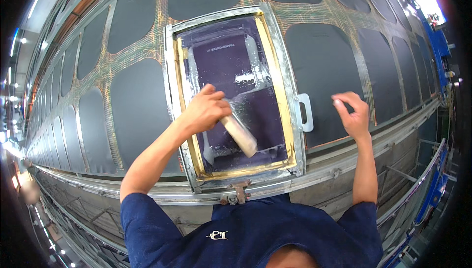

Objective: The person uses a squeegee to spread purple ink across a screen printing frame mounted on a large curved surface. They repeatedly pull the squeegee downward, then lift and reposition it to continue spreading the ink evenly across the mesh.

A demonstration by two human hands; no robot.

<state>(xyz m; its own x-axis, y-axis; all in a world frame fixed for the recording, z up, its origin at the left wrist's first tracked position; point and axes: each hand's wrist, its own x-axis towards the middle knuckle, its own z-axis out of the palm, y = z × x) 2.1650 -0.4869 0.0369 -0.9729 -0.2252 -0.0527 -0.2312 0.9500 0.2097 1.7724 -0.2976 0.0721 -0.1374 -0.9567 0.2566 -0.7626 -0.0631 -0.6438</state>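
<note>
A metal-framed printing screen (pixel 278 61) lies across the long table, its mesh dark purple and smeared wet. Yellowish tape runs along the inside of the frame. My left hand (pixel 205 108) is closed around the upper end of a squeegee (pixel 240 136) with a pale, wood-like bar. That tool slants down to the right over the lower mesh, slightly blurred. My right hand (pixel 351 113) hovers past the frame's right side, thumb and fingertips brought together in a loop with nothing visible in them. A white handle (pixel 306 112) projects from the frame between that hand and the mesh.
Dark rounded panels (pixel 135 113) with thin multicoloured lines between them cover the table to both sides. A metal rail (pixel 147 188) runs along the near edge, with a rusty bracket (pixel 239 191) below the frame. Blue metal racking (pixel 435 187) stands at right.
</note>
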